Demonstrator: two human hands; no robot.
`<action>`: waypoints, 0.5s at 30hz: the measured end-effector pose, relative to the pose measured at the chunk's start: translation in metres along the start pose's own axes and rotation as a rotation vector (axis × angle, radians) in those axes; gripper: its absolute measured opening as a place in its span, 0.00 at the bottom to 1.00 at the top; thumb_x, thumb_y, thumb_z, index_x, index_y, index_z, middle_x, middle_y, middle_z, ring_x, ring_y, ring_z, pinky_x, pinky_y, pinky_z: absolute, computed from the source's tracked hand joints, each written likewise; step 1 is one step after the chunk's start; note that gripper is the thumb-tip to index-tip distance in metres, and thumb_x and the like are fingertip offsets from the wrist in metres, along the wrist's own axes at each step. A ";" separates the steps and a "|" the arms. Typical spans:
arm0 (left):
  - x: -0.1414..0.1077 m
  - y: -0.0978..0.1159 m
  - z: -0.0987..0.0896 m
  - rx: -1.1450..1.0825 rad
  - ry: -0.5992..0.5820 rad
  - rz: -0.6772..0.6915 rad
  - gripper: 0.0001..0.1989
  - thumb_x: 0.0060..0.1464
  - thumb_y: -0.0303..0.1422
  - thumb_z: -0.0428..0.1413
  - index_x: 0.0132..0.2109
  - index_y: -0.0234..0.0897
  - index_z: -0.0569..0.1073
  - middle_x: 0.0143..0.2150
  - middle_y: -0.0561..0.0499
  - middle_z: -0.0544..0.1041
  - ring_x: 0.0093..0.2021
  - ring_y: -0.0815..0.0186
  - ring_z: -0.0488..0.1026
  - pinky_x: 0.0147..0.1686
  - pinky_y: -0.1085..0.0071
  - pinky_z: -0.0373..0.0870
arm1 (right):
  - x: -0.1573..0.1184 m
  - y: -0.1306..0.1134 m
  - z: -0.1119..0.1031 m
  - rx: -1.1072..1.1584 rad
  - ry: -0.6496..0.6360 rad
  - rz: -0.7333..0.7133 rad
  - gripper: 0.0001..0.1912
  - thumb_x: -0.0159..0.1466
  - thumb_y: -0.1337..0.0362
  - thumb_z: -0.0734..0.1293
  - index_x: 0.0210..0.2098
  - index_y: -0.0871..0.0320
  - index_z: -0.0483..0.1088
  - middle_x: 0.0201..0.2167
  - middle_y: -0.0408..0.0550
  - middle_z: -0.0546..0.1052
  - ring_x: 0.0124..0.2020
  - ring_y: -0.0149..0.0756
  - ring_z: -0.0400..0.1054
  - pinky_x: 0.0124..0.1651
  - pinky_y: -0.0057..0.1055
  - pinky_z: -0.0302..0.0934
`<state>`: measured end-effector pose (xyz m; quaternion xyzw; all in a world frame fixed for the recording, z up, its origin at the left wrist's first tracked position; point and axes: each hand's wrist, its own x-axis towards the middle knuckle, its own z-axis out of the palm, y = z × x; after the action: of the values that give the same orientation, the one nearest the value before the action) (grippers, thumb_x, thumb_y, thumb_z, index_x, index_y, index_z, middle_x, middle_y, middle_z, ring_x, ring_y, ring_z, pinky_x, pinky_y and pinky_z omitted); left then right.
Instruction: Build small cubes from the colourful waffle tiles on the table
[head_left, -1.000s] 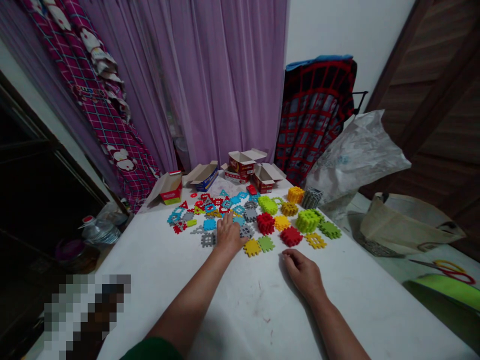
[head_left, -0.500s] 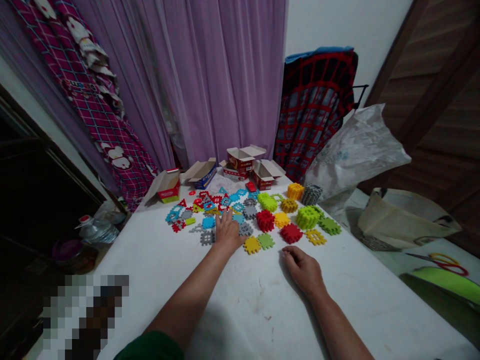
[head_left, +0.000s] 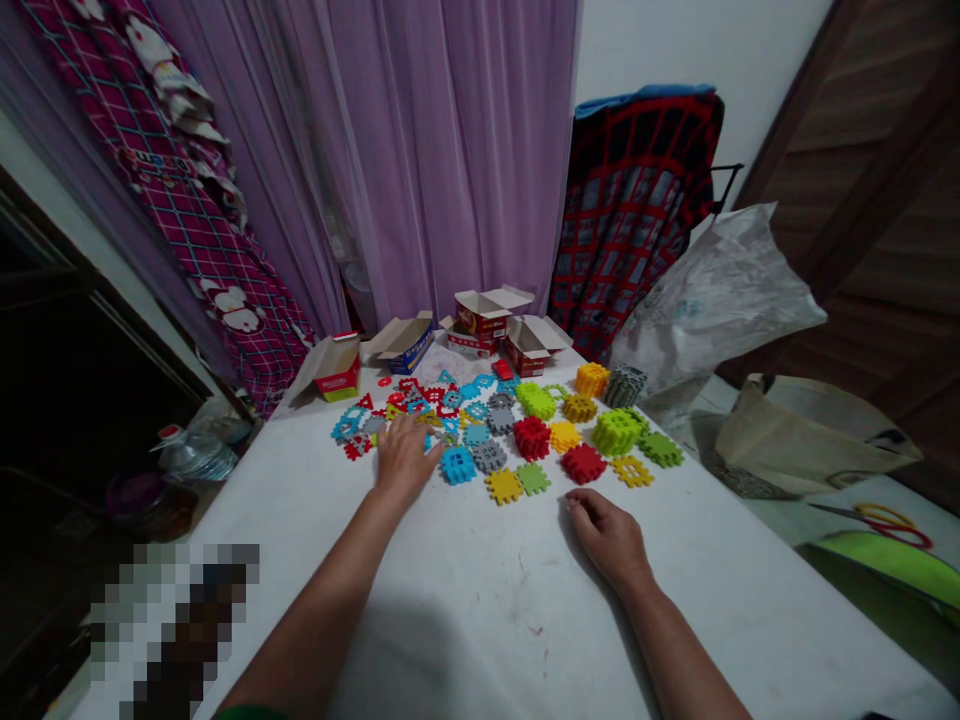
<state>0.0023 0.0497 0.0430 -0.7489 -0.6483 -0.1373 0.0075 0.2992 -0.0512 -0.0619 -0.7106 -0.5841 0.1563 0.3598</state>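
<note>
a: how many bare human hands?
b: two, a left hand (head_left: 405, 460) and a right hand (head_left: 607, 535).
a: open printed cardboard boxes (head_left: 529, 345)?
b: five (the blue one included), plus one pair of red-and-yellow-handled scissors (head_left: 892, 525).

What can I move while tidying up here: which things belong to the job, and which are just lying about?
Seem to belong to the job:
left hand, right hand, interlocking plastic pieces, built plastic cubes, open cardboard boxes

Just lying about:
purple curtain, white plastic bag, cloth tote bag, scissors, plastic bottle
</note>
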 end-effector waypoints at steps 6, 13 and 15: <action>-0.024 -0.067 0.012 -0.098 -0.140 -0.086 0.17 0.57 0.38 0.56 0.53 0.42 0.76 0.56 0.48 0.77 0.58 0.56 0.71 0.60 0.61 0.63 | 0.000 0.003 -0.002 -0.001 -0.023 0.016 0.22 0.59 0.48 0.58 0.39 0.51 0.78 0.33 0.45 0.82 0.32 0.40 0.76 0.35 0.31 0.65; -0.034 -0.072 0.039 -0.128 -0.169 -0.065 0.32 0.52 0.40 0.62 0.63 0.41 0.67 0.64 0.44 0.70 0.64 0.52 0.64 0.63 0.58 0.58 | -0.003 -0.005 -0.002 -0.027 0.025 0.071 0.24 0.57 0.45 0.58 0.36 0.52 0.78 0.31 0.45 0.82 0.29 0.40 0.75 0.33 0.31 0.65; -0.032 -0.073 0.043 -0.132 -0.146 -0.036 0.30 0.52 0.40 0.61 0.62 0.41 0.68 0.62 0.45 0.71 0.63 0.52 0.65 0.63 0.58 0.58 | -0.003 -0.003 -0.001 -0.040 0.031 0.079 0.24 0.57 0.45 0.58 0.36 0.52 0.78 0.31 0.45 0.82 0.29 0.40 0.75 0.32 0.31 0.64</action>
<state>-0.0642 0.0382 -0.0178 -0.7438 -0.6502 -0.1250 -0.0918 0.2968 -0.0538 -0.0600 -0.7424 -0.5531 0.1476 0.3480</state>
